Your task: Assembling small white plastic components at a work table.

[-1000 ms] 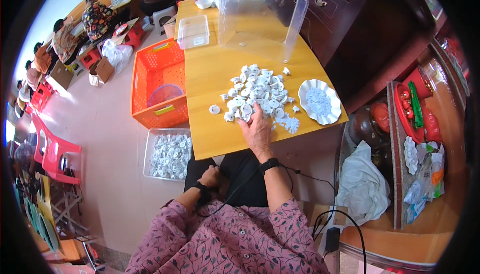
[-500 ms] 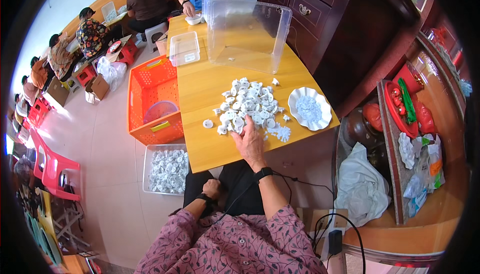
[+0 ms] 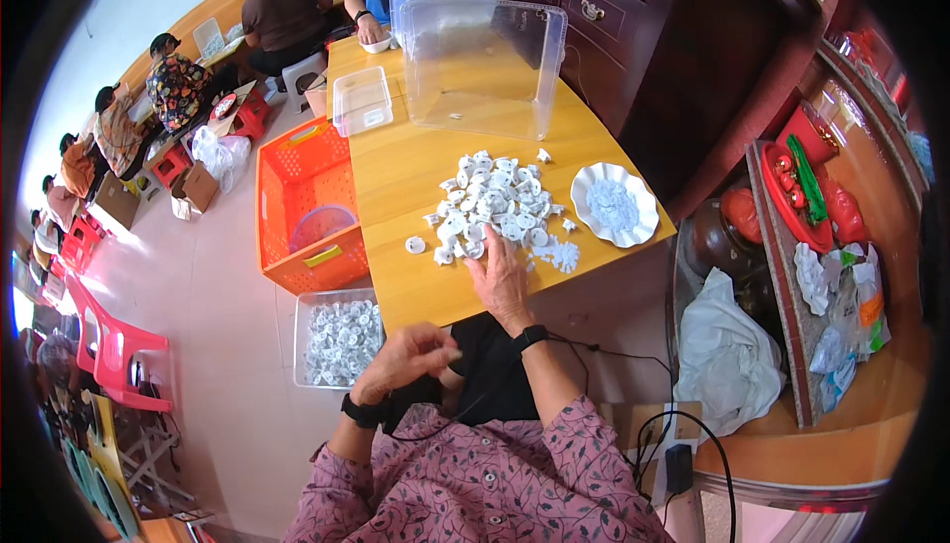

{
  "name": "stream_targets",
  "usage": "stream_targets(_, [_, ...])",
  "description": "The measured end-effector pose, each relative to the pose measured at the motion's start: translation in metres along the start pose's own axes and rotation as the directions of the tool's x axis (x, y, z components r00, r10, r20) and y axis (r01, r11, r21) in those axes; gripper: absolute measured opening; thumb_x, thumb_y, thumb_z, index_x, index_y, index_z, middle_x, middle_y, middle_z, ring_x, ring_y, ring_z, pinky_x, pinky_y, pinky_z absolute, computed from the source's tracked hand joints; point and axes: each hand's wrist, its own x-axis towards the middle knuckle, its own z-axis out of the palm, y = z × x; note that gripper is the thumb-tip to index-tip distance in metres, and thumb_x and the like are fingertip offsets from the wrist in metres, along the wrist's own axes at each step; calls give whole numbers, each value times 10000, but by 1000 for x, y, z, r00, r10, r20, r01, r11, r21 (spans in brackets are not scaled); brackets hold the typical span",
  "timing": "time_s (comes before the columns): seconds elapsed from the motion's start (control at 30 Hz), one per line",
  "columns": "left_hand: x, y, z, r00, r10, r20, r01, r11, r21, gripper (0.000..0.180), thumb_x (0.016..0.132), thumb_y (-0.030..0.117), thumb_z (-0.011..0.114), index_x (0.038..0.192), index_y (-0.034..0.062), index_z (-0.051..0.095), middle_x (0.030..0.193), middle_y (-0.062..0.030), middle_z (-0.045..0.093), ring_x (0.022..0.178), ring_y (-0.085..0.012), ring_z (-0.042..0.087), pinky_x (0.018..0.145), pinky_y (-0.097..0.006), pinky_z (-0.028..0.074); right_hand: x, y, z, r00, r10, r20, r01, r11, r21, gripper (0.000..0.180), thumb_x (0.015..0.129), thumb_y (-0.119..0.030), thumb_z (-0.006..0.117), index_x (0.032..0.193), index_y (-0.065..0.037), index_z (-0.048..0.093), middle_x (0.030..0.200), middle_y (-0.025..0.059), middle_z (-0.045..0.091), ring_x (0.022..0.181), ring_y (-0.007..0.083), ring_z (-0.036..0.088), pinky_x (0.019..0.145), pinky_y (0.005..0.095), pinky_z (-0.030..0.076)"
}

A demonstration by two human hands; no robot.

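the right hand (image 3: pixel 502 281) lies palm down on the yellow counter (image 3: pixel 416 172), fingers spread and flat, its fingertips touching the near edge of the heap of small white parts (image 3: pixel 490 208); it grips nothing that shows. the heap spreads away from the hand toward the far side of the counter, with a single white piece (image 3: pixel 416 244) lying apart to the left. the left hand (image 3: pixel 406 357) hangs below the counter's near edge, over the lap, its fingers curled in close; whether it holds anything cannot be told. a white scalloped dish (image 3: pixel 614 204) sits just right of the heap. a clear bin of white parts (image 3: pixel 339 340) stands on the floor just left of the left hand, with an orange crate (image 3: pixel 305 204) beyond it.
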Motion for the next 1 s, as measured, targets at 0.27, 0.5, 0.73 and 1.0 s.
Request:
stream_targets(0.27, [60, 21, -18, 783, 474, -402, -265, 840, 473, 156, 863, 117, 769, 931, -7, 704, 846, -80, 662, 691, -132, 641, 638, -266, 521, -4, -5, -5, 988, -48, -149, 41, 998, -51, 561, 802, -104, 764, 1298, -11, 518, 1096, 170, 550, 975, 356, 611, 786, 431, 533])
stream_targets(0.5, [98, -1, -27, 595, 532, -603, -222, 830, 512, 216, 831, 126, 770, 993, 8, 690, 1006, -140, 660, 865, -243, 634, 749, -350, 523, -29, -19, -16, 984, -92, -150, 71, 988, -140, 485, 814, -23, 729, 1263, 1, 548, 1150, 177, 539, 920, 342, 637, 761, 394, 553])
stream_targets(0.73, [107, -30, -35, 610, 572, -548, -129, 754, 644, 785, 737, 311, 863, 1363, 11, 496, 1432, -323, 371, 1317, -461, 380, 1081, -529, 356, -21, -4, -38, 965, 104, -240, -149, 973, -178, 501, 862, -30, 655, 1331, 28, 488, 1197, 221, 508, 1098, 393, 550, 909, 448, 494])
stream_targets(1.0, [121, -20, -36, 774, 492, -399, -87, 706, 703, 1174, 594, 407, 945, 1494, -18, 322, 1514, -346, 280, 1409, -485, 288, 1154, -524, 301, 8, 20, -56, 968, 153, -197, -224, 880, -418, 506, 860, -116, 696, 1333, -44, 529, 1174, 169, 563, 1115, 369, 551, 913, 458, 474])
